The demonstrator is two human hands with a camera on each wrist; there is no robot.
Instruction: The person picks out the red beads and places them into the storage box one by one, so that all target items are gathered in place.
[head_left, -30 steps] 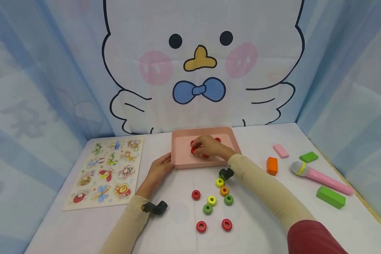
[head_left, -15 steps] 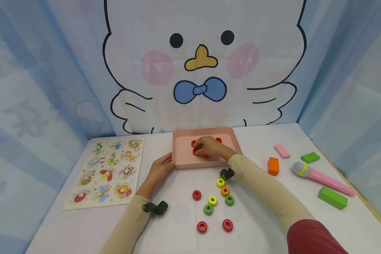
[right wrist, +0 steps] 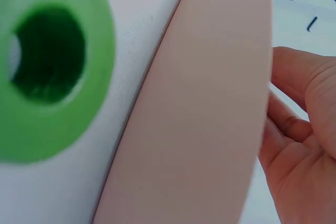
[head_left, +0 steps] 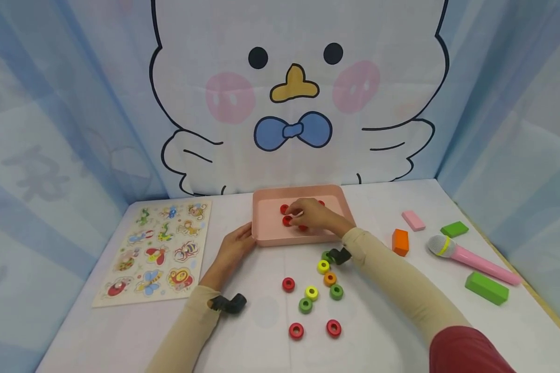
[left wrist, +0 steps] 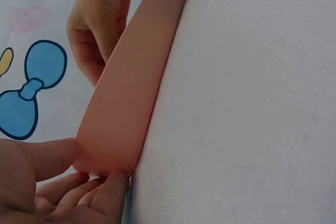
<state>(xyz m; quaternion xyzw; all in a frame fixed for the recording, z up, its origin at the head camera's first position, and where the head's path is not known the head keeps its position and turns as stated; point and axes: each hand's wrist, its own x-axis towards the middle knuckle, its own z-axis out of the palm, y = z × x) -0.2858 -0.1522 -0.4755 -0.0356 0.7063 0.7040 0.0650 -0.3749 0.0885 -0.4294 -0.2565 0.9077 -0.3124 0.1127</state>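
A pink tray (head_left: pixel 270 241) stands at the back of the table with several red rings in it. My left hand (head_left: pixel 233 251) holds the tray's near left corner; in the left wrist view its thumb (left wrist: pixel 55 156) lies at the rim and its fingers (left wrist: pixel 107 195) bend against the corner. Over the tray is my right hand (head_left: pixel 310 215), its fingertips beside a red ring (head_left: pixel 287 221) and apart from a second red ring (head_left: pixel 284 209) behind. Other rings are partly covered by this hand. The tray wall (right wrist: pixel 194 119) hides its fingertips in the right wrist view.
In front of the tray lie loose rings: red (head_left: pixel 288 284), yellow (head_left: pixel 323 267), orange (head_left: pixel 330 278) and green (head_left: pixel 336 292). A sticker-like insect board (head_left: pixel 154 259) is at left. On the right are a toy microphone (head_left: pixel 476 260), an orange block (head_left: pixel 400 242) and green blocks (head_left: pixel 487 288).
My right hand has drawn slightly to the right, and the red ring beside its fingertips shows more fully. The left hand stays at the tray's corner.
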